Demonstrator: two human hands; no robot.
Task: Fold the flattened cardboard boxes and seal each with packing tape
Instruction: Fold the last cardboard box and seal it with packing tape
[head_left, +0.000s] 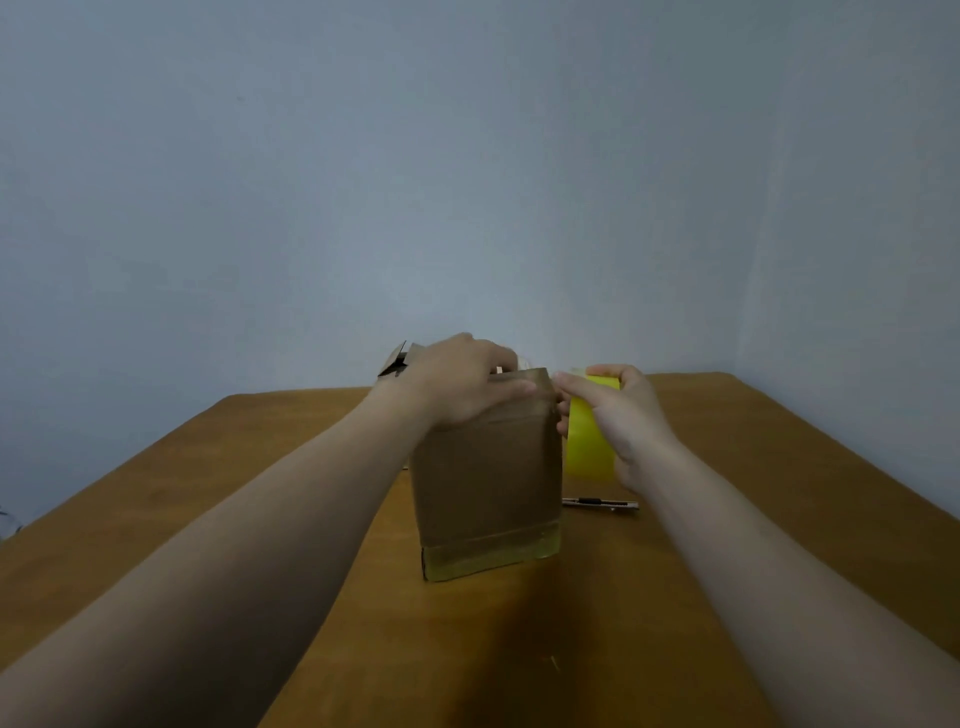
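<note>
Steadying the cardboard box (488, 483) upright near the middle of the wooden table (779, 467) with the left hand (462, 384), curled over the top edge with the thumb laid along the near face. Gripping the yellow tape roll (589, 447) in the right hand (618, 415) just beside the box's right edge, forefinger stretched towards the top corner. Probably starting a strip across the top, with a glossy band of tape (493, 553) already round the bottom. Likely light and hollow, stiff along the creases yet quick to dent or tip under a hard press. Best held at the top edge and corners, not mid-panel. Also there: a utility knife (600, 503) lying just right of the box, and folded cardboard (397, 361) behind the left hand.
</note>
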